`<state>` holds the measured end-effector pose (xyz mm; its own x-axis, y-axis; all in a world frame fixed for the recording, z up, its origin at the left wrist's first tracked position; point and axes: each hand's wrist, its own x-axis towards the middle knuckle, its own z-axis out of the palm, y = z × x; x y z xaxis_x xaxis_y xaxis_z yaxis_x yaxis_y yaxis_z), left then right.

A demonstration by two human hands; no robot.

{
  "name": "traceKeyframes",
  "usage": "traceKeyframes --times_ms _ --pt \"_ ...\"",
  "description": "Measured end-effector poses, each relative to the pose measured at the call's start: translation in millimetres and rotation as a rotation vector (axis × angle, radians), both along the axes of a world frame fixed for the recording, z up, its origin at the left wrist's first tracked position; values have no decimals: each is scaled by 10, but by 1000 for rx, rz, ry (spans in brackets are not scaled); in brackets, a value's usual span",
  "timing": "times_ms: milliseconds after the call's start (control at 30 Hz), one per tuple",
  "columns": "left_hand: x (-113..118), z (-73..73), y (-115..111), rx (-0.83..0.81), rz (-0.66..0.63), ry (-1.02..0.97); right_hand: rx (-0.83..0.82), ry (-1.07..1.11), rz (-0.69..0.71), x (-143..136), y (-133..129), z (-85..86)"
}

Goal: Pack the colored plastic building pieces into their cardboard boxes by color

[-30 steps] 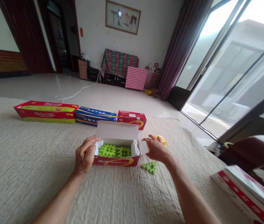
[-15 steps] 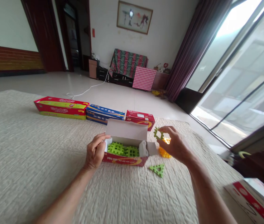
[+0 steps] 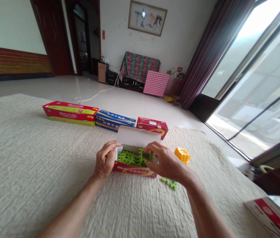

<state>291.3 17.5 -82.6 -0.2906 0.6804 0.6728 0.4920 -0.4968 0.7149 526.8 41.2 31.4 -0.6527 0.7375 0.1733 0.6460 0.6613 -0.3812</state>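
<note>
An open red cardboard box [image 3: 132,170] with its white lid flap [image 3: 138,136] raised holds several green interlocking plastic pieces [image 3: 127,156]. My left hand [image 3: 105,158] is closed around the left end of the box, thumb and fingers on its wall. Over the box's right half, my right hand [image 3: 166,161] pinches a green building piece [image 3: 141,156] that stands tilted among the others; part of it is hidden by the fingers. A green triangular piece [image 3: 170,182] lies on the cover under my right wrist. Yellow lattice blocks [image 3: 182,154] rest beyond it to the right.
Behind the open box stand a red and yellow-green box [image 3: 70,114], a blue box [image 3: 115,120] and a closed red box [image 3: 153,124] in a row. A quilted cover [image 3: 55,155] lies beneath everything. At lower right is a white and red carton [image 3: 271,213].
My right hand has moved left with the green piece, from above the yellow blocks down into the box. My left hand keeps its hold on the box. The view has shifted slightly.
</note>
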Motion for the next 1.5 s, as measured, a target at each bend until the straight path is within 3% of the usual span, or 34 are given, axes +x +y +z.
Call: traceKeyframes --times_ms 667,933,1067,1200,1333,1500 --pt "-17 -16 4 -21 2 -6 29 7 26 46 -5 14" --pt "-13 -1 -10 -53 6 -12 141 94 -179 464 210 152" --pt "-30 -20 2 -47 15 -6 41 -98 -276 636 308 62" --pt "-45 -55 16 -63 15 -11 -70 -233 -274 598 375 -121" --pt "-48 -56 12 -72 14 -12 -36 -316 -224 526 403 -238" --pt "-41 -27 7 -54 8 -8 6 -442 -265 496 382 -271"
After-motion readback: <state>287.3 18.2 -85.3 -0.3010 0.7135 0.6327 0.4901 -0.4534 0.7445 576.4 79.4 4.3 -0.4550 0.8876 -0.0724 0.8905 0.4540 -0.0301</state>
